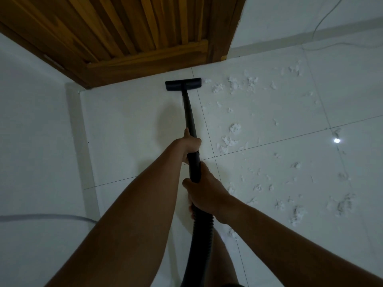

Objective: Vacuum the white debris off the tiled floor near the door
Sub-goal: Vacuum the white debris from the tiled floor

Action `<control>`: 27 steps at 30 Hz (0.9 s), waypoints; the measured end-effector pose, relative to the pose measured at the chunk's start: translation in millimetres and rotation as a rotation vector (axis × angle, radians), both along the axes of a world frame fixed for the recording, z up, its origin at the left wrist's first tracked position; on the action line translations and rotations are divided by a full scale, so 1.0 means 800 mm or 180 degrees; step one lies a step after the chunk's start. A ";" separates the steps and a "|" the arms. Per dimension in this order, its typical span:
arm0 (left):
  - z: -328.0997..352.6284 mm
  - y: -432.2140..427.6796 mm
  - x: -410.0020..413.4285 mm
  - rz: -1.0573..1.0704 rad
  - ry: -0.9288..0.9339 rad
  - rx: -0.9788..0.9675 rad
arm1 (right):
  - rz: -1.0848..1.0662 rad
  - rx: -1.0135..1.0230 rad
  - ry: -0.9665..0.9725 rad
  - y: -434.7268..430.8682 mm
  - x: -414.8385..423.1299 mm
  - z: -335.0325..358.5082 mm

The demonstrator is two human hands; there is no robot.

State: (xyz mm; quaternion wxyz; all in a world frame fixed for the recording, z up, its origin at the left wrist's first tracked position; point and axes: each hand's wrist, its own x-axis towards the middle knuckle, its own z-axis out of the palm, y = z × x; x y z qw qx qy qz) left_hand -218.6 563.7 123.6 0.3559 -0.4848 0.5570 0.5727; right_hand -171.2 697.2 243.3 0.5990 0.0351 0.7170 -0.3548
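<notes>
Close by the door (124,27), the floor head (183,84) sat flat on the tiled floor (124,131), with white debris (235,128) scattered to its right. My left grip (191,143) and right grip (205,195) were both curled round the wand (189,117). I judged slow, overlapping rightward passes best.

The left grip (191,145) curls round the black vacuum wand (187,112); the right grip (204,193) holds it nearer, where the ribbed hose (202,228) joins. The floor head (183,84) rests on the tiled floor (124,125) near the wooden door (124,34), with white debris (234,129) scattered to its right.
</notes>
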 end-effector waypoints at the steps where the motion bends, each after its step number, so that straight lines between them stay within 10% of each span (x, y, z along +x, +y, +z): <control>1: -0.004 -0.001 -0.003 -0.0002 0.0008 -0.0004 | 0.0020 0.0008 0.0029 -0.001 -0.003 -0.003; 27: -0.045 0.014 0.002 0.0213 0.0237 -0.0141 | 0.0328 0.0084 0.0234 0.015 -0.002 -0.045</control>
